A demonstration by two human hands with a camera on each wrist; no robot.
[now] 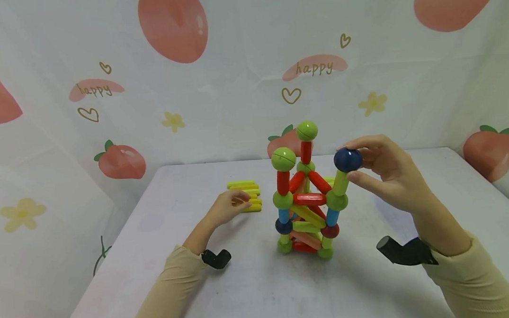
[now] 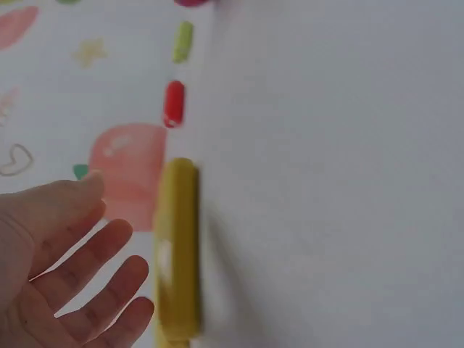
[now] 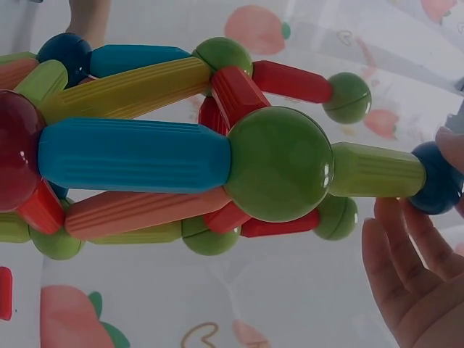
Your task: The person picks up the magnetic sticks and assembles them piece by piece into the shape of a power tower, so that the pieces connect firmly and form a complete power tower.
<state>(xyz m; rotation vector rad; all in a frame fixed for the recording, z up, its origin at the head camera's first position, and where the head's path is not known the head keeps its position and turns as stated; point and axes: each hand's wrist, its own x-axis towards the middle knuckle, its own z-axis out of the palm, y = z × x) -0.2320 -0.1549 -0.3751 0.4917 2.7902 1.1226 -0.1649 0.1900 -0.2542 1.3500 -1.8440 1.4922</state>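
A tower of coloured rods and balls [image 1: 309, 199] stands upright on the white table. At its right front corner, a dark blue ball [image 1: 347, 160] tops a light green rod [image 1: 340, 183]. My right hand [image 1: 387, 177] pinches that ball between fingers and thumb; the right wrist view shows ball and rod touching. Two other top corners carry green balls [image 1: 283, 159] on red rods. Left of the tower, my left hand [image 1: 228, 207] hovers beside a row of yellow rods [image 1: 252, 208]. In the left wrist view, its loose fingers hold nothing, apart from the nearest yellow rod [image 2: 177, 246].
Behind the tower, more yellow-green rods [image 1: 330, 180] lie partly hidden. A red rod [image 2: 174, 104] and a green rod [image 2: 183, 41] show in the left wrist view. A printed cloth [image 1: 234, 93] hangs behind the table [image 1: 187, 181].
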